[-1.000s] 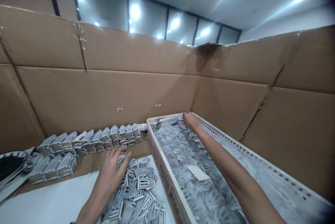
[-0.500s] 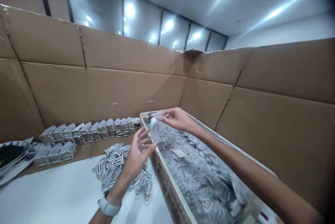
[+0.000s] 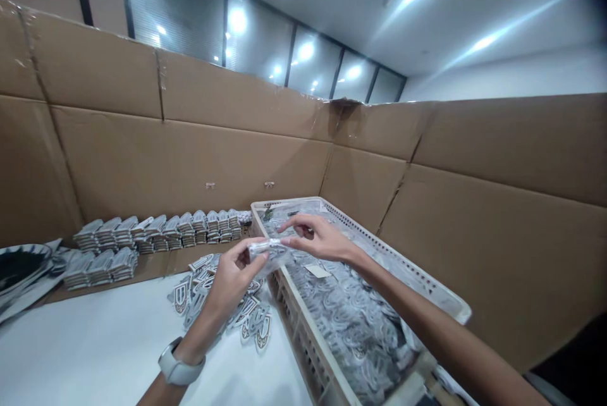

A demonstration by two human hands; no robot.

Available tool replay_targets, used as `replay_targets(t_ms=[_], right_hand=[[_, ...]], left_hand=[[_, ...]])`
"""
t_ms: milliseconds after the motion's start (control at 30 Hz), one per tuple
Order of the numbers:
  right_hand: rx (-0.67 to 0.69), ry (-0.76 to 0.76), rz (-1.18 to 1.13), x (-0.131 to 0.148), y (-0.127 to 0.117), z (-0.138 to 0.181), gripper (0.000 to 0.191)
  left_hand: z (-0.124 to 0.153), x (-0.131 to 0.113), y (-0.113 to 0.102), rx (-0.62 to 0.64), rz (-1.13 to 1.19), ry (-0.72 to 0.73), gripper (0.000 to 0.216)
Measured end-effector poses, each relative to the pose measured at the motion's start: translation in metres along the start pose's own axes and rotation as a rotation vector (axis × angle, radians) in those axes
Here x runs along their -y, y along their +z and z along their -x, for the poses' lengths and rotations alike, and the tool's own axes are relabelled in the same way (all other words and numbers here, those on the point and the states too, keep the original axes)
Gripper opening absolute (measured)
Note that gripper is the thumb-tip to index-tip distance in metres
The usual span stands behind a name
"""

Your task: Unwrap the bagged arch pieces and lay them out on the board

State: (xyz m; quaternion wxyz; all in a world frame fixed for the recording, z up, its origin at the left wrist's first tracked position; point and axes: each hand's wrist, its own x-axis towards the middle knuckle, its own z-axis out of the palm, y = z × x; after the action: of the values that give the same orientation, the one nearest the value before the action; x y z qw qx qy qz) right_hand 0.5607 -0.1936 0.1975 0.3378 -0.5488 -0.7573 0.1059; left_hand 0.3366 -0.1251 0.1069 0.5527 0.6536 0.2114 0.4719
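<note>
A small clear plastic packet [image 3: 266, 246] is held above the near-left rim of a white crate. My left hand [image 3: 236, 267], with a pale watch on its wrist, pinches the packet's left end. The thumb of my right hand [image 3: 318, 236] touches its right end while the forefinger is raised and bent above it. What is inside the packet is too blurred to make out. Below my left hand lies a loose heap of shield-shaped patches [image 3: 199, 286], white and grey with brownish ornament. The white crate [image 3: 303, 336] is filled with similar plastic packets [image 3: 351, 311].
Stacks of patches [image 3: 175, 232] stand in rows along the cardboard wall [image 3: 237, 153], with shorter stacks [image 3: 99, 270] in front. A small white card [image 3: 317, 271] lies on the packets. Rolled dark-and-white material [image 3: 23, 273] sits at the left edge of the white table [image 3: 95, 343].
My right hand has brought the packet down and toward me from the crate's far end. My left hand has closed on its left end.
</note>
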Motion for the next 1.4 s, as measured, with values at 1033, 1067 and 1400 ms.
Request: replay_targets(t_ms=[1033, 1067, 1400], right_hand=[[0.056, -0.107, 0.329, 0.018, 0.071, -0.029, 0.031], [0.061, -0.103, 0.347, 0.02, 0.07, -0.03, 0.031], [-0.057, -0.086, 0.5, 0.036, 0.031, -0.039, 0.034]], left_hand=[[0.007, 0.006, 0.036, -0.371, 1.028, -0.487, 0.017], [0.007, 0.005, 0.037, -0.373, 1.04, -0.501, 0.018], [0.009, 0.019, 0.033, -0.321, 1.022, -0.553, 0.022]])
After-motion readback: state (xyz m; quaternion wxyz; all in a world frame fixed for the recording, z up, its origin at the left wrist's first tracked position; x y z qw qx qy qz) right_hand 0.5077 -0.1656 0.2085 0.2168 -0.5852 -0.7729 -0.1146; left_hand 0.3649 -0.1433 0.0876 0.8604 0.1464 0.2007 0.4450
